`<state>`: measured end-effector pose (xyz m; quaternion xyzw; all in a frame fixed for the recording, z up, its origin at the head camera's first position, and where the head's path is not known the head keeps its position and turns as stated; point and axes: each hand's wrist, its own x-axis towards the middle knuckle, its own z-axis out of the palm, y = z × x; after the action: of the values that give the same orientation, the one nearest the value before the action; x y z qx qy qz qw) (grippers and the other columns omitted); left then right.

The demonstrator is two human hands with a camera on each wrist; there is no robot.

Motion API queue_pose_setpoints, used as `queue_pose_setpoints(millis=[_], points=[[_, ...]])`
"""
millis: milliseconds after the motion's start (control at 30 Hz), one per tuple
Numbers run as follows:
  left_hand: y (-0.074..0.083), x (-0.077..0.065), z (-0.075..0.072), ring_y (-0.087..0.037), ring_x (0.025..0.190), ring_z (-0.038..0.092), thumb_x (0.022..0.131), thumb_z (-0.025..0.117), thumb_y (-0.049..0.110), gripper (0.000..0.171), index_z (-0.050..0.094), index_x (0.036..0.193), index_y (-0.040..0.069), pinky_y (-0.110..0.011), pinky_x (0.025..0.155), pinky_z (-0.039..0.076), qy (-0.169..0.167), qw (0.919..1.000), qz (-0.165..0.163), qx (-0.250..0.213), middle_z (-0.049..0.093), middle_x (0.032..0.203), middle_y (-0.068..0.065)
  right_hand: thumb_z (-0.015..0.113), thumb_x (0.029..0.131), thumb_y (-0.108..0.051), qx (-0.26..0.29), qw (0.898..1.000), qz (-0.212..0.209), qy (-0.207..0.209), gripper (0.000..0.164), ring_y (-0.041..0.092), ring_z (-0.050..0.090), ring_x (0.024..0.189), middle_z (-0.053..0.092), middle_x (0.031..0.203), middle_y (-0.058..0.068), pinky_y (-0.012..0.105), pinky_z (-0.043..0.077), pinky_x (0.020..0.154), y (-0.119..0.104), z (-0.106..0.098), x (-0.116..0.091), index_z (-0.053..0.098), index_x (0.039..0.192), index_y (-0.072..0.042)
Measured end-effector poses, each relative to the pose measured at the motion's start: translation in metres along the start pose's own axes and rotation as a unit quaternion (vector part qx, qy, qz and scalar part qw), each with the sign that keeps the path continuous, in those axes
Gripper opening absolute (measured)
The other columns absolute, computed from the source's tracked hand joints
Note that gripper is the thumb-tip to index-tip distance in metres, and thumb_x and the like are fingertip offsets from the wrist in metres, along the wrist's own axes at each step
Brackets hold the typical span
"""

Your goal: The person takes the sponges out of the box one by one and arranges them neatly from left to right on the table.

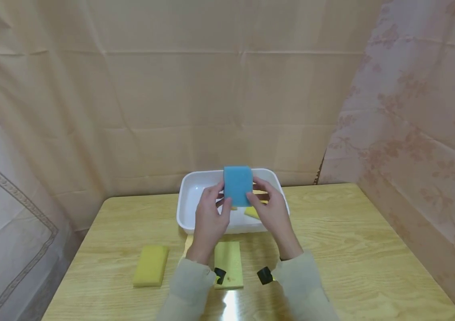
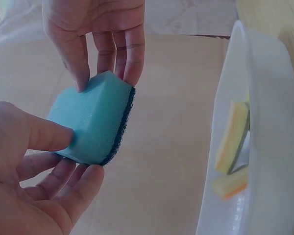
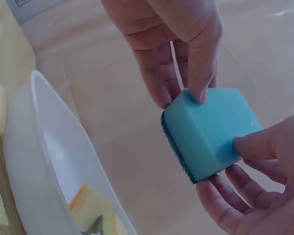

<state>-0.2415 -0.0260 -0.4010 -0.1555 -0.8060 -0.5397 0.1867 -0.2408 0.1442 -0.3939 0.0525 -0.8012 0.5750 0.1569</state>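
Between both hands, raised over a white basin, is a blue sponge with a dark scouring layer along one face, seen in both wrist views. The left hand pinches its left side, thumb on the blue foam and fingertips at the dark layer. On the opposite side the right hand pinches it the same way, thumb on the foam. Inside the basin lie yellow sponge pieces, some with an orange or dark layer. Part of the basin is hidden behind the hands.
A thick yellow sponge lies on the wooden table at the left. Nearer the middle, a flat pale yellow sponge lies between the forearms. Another pale piece is partly covered by the left arm. Beige curtains hang behind.
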Motion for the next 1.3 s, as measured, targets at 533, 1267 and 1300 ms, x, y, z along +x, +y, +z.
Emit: queue_pose_setpoints(millis=[533, 1267, 1300], points=[[0.003, -0.044, 0.017, -0.025, 0.105, 0.063, 0.096, 0.067, 0.003, 0.053, 0.05, 0.147, 0.002, -0.031, 0.09, 0.056, -0.021, 0.9987, -0.035, -0.031, 0.058, 0.12, -0.014, 0.071, 0.096, -0.011, -0.033, 0.999, 0.039, 0.011, 0.044, 0.034, 0.067, 0.104, 0.067, 0.121, 0.018, 0.048, 0.056, 0.091, 0.012, -0.012, -0.042, 0.06, 0.138, -0.002], [-0.01, -0.101, 0.053, -0.021, 0.104, 0.062, 0.096, 0.066, 0.002, 0.052, 0.048, 0.146, -0.001, -0.022, 0.085, 0.056, -0.087, 0.9874, -0.128, -0.033, 0.056, 0.124, -0.012, 0.07, 0.095, -0.004, -0.08, 0.988, 0.131, -0.01, 0.041, 0.028, 0.066, 0.099, 0.069, 0.118, 0.015, 0.036, 0.057, 0.08, 0.046, -0.03, -0.097, 0.062, 0.134, 0.0], [-0.01, -0.102, 0.054, -0.021, 0.103, 0.063, 0.096, 0.066, 0.002, 0.053, 0.049, 0.145, -0.001, -0.022, 0.084, 0.056, -0.091, 0.9869, -0.131, -0.028, 0.056, 0.123, -0.011, 0.07, 0.095, -0.004, -0.079, 0.987, 0.139, -0.011, 0.041, 0.027, 0.066, 0.098, 0.069, 0.117, 0.016, 0.035, 0.057, 0.079, 0.047, -0.031, -0.099, 0.062, 0.134, 0.0]])
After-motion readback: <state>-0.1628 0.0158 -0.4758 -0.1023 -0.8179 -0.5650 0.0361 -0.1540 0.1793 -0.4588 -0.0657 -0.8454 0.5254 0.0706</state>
